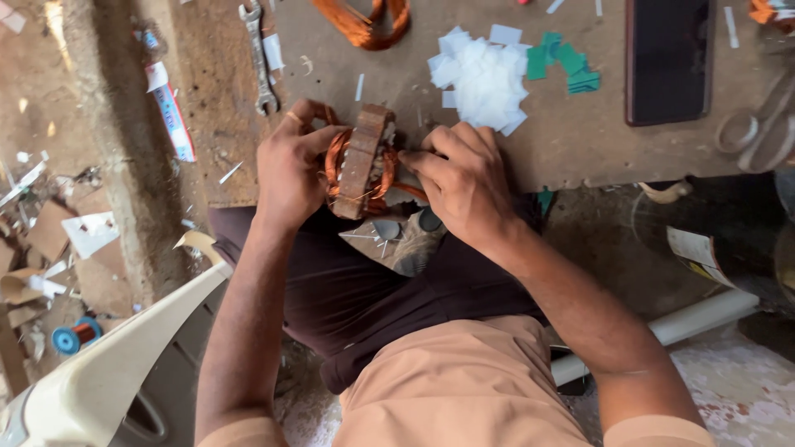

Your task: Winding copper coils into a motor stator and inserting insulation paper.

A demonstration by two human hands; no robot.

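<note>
A rusty brown motor stator with copper wire windings stands on edge at the near edge of a worn wooden workbench. My left hand grips its left side, with a ring on one finger. Against the stator's right face, my right hand has its fingers pinched at the windings. What the fingertips hold is too small to tell. Below the stator, on my lap, lies a brown scrap with grey pieces on it.
On the bench lie a pile of white insulation slips, green slips, a dark phone, a spanner and a coil of copper wire. A white plastic chair arm and a blue wire spool are at the left.
</note>
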